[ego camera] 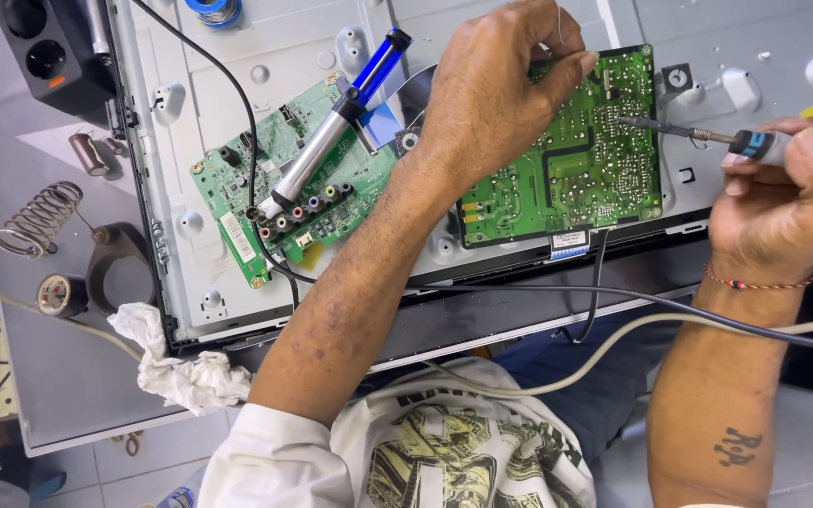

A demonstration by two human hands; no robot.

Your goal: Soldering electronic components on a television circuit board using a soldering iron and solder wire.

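Left hand: upper centre of frame, forearm reaching up from lower left, fingers pinched on thin solder wire over the green circuit board.
Right hand: right edge, fist closed around soldering iron, tip on board's upper right.

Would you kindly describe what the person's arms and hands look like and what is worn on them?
Both hands are bare, without gloves. The left hand leads into a forearm ending in a white sleeve pushed up near the elbow. The right hand has a thin red beaded bracelet at the wrist and a small dark tattoo on the forearm.
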